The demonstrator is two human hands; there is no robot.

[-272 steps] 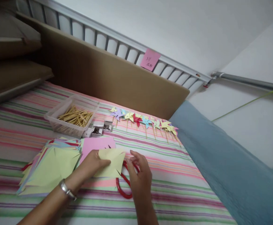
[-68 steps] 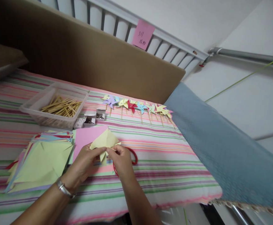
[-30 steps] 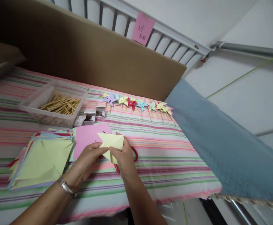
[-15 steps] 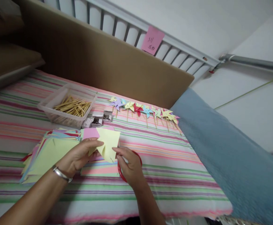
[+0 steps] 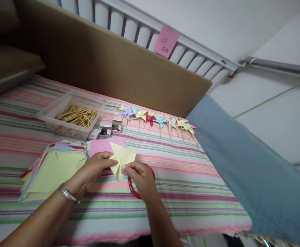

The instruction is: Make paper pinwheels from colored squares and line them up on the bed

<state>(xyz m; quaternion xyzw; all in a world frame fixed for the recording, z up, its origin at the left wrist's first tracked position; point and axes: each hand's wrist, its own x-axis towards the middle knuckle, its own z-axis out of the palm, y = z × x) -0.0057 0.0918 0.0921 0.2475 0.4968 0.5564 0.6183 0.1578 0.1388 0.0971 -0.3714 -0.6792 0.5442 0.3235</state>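
Both my hands hold a pale yellow paper square (image 5: 121,158) with cut corners, partly folded toward its middle, just above the striped cloth (image 5: 165,171). My left hand (image 5: 94,168) pinches its left side, a metal bracelet on the wrist. My right hand (image 5: 141,176) pinches the paper's lower middle. Red-handled scissors (image 5: 133,190) lie under my right hand, mostly hidden. A pink sheet (image 5: 101,145) lies behind the yellow paper.
A stack of coloured paper squares (image 5: 54,168) lies left of my hands. A clear tub of wooden sticks (image 5: 71,116) and small open boxes (image 5: 106,128) stand further back. A row of finished paper pinwheels (image 5: 157,121) lies beyond. Cardboard (image 5: 114,68) backs the surface; blue cloth (image 5: 242,171) is at right.
The yellow paper has been turned and its corners folded further toward the middle. My right hand has moved up from the scissors' side to pinch the paper's centre.
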